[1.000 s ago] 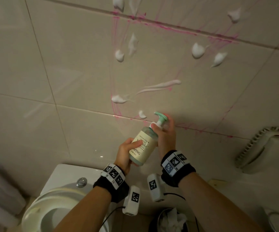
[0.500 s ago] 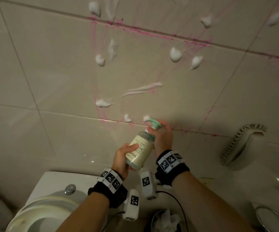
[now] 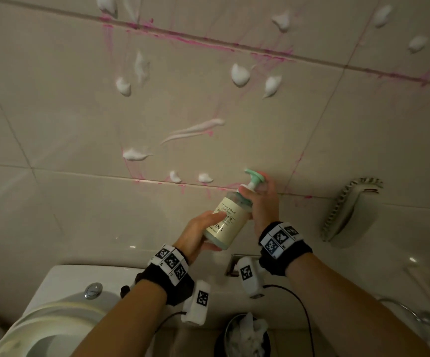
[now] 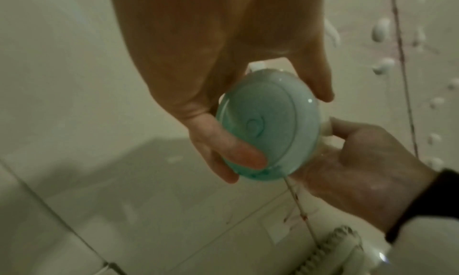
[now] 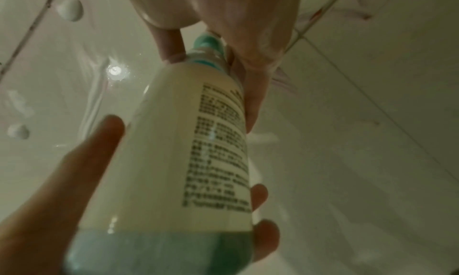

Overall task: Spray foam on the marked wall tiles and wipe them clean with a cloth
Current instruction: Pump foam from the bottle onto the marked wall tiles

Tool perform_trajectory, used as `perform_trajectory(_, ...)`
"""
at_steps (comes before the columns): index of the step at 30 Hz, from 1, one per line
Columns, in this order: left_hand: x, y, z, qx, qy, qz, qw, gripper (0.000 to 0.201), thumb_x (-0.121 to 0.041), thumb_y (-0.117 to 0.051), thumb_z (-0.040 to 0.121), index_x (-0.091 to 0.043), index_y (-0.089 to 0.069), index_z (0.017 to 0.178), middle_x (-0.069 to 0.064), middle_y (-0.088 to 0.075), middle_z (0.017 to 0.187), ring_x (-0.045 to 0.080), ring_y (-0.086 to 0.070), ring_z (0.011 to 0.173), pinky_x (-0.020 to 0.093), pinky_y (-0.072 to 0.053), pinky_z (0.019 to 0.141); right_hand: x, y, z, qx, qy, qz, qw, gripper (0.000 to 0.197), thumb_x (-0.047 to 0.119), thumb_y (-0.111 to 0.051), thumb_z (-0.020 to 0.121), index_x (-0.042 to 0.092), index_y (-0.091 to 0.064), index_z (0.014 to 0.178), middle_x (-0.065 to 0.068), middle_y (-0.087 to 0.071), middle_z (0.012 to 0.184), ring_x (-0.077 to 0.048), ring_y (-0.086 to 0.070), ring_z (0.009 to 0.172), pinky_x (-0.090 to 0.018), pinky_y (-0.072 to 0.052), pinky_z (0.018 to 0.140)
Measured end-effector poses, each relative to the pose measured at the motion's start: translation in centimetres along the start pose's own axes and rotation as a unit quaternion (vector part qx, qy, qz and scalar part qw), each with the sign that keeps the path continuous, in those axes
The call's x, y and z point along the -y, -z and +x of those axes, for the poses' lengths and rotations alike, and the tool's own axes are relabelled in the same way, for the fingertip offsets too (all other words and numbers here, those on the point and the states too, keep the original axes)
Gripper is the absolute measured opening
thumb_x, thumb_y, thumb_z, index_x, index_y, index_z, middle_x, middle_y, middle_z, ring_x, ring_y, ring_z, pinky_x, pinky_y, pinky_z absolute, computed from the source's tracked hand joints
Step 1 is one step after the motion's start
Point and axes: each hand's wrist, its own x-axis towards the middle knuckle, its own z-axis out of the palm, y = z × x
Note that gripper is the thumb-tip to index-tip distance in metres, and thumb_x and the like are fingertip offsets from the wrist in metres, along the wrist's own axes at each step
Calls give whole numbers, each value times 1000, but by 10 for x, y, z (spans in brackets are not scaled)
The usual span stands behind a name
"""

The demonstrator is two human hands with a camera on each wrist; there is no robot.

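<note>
You're cradling the foam bottle (image 3: 228, 222) base in curled left hand (image 3: 198, 234) fingers, tilting its nozzle at the pink-marked wall tiles (image 3: 234, 140), while your right hand (image 3: 261, 202) is gripping the pump neck, likely to dispense along the lower grout line.

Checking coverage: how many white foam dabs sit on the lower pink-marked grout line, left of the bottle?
2. One white foam dab lies further left, the other nearer the cream foam bottle. More may hide behind the right hand.
</note>
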Motion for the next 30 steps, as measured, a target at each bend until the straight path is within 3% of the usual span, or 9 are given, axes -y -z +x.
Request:
perform_trajectory(3,2,-12,1,-13,-7,35,999,54,-44,-75,69,-18,-67,116,5,-74,94,21,-70,81,34,-54,64,-1,7,1,-12,4,-20,1000,42,-1,-72,84,27,-60,113,1,-69,101,-12,-71,79,-30,-58,61)
perform_trajectory(7,10,-20,3,-69,-10,14,997,56,-37,-77,62,-8,-67,108,8,-68,76,24,-64,63,29,-46,51,-6,10,2,-24,-20,-8,999,40,-4,-74,81,22,-61,108,-4,-65,108,0,-69,63,-25,-57,54)
perform_trajectory(11,20,-20,6,-92,-10,-12,996,50,-33,-78,59,-6,-66,101,9,-65,70,24,-57,53,24,-35,43,-10,7,4,-26,-47,-19,998,39,-1,-77,78,18,-62,108,-9,-69,107,-23,-75,81,-47,-64,71)
perform_trajectory(16,21,-17,10,-105,-23,-18,994,44,-31,-77,60,-8,-66,96,9,-64,68,23,-55,50,22,-33,41,-7,4,6,-20,-42,-12,999,35,-2,-72,81,9,-62,113,-13,-67,111,-19,-70,77,-23,-53,49)
perform_trajectory(18,22,-17,12,-103,-25,-15,994,47,-31,-77,59,-7,-66,98,10,-64,69,24,-55,51,23,-34,42,-8,6,7,-18,-40,-9,999,36,0,-73,82,11,-62,114,-11,-66,111,-21,-70,81,-26,-55,51)
perform_trajectory(20,19,-22,15,-98,-25,-11,995,49,-31,-77,59,-6,-67,100,11,-64,70,24,-56,52,23,-35,42,-10,11,8,-20,-33,-5,999,38,5,-75,80,17,-62,114,-8,-66,113,-26,-72,91,-36,-62,63)
perform_trajectory(24,12,-36,24,-69,-22,0,997,50,-29,-77,61,-5,-68,103,15,-65,75,24,-56,53,22,-35,42,-8,31,8,-27,-23,23,999,43,-1,-71,85,21,-62,121,-5,-66,112,-19,-74,82,-36,-61,66)
perform_trajectory(27,14,-48,29,-48,-13,1,999,51,-31,-77,59,-5,-69,103,15,-64,76,24,-55,52,20,-33,41,-8,47,10,-36,-17,34,999,43,-3,-71,85,24,-63,117,-10,-66,116,-27,-75,89,-45,-63,75)
perform_trajectory(30,21,-58,32,-43,-4,3,999,54,-35,-77,55,-6,-68,99,13,-63,71,24,-54,49,20,-31,39,-11,59,15,-58,-28,34,997,41,-4,-73,84,21,-60,113,-10,-66,113,-16,-74,80,-31,-61,62)
